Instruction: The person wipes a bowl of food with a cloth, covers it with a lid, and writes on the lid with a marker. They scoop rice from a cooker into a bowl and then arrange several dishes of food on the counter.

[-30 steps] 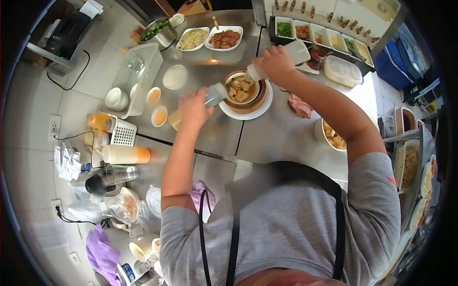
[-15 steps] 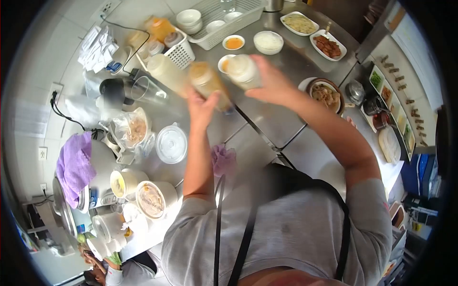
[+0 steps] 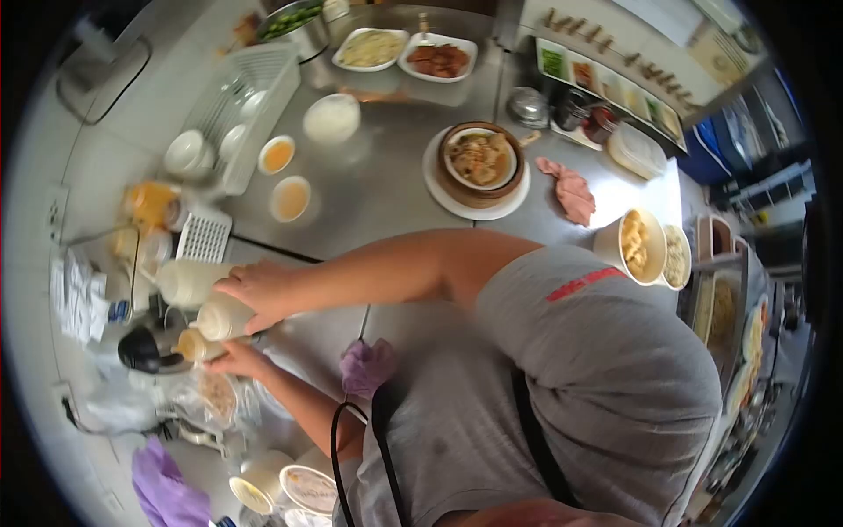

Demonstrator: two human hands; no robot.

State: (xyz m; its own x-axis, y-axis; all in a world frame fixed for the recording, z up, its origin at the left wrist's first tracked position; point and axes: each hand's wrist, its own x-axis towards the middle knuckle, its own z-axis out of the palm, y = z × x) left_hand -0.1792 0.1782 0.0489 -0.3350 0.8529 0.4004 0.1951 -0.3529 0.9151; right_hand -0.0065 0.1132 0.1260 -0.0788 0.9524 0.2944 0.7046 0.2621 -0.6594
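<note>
At the left of the head view my right hand (image 3: 256, 297) is wrapped round a white squeeze bottle (image 3: 221, 318). Just below it, my left hand (image 3: 235, 358) grips a squeeze bottle with a yellowish top (image 3: 197, 345). A larger pale bottle (image 3: 186, 281) is right beside the fingers of my right hand. Past the bottles lies a black-handled object (image 3: 145, 350). Two small bowls, an orange sauce bowl (image 3: 278, 156) and a paler sauce bowl (image 3: 291, 199), sit farther up the steel counter.
A white basket (image 3: 204, 237) holds more bottles. Beyond it are a crate of bowls (image 3: 263, 132), a white rice bowl (image 3: 332, 119) and two food dishes. A steamer pot (image 3: 481, 167) rests on a plate. Cloths (image 3: 571, 189) and tubs (image 3: 634, 246) lie around me.
My view has turned to the right. My right hand, with the white bottle, has gone from above the sauce bowls to beside the other bottles. My left hand keeps its bottle.
</note>
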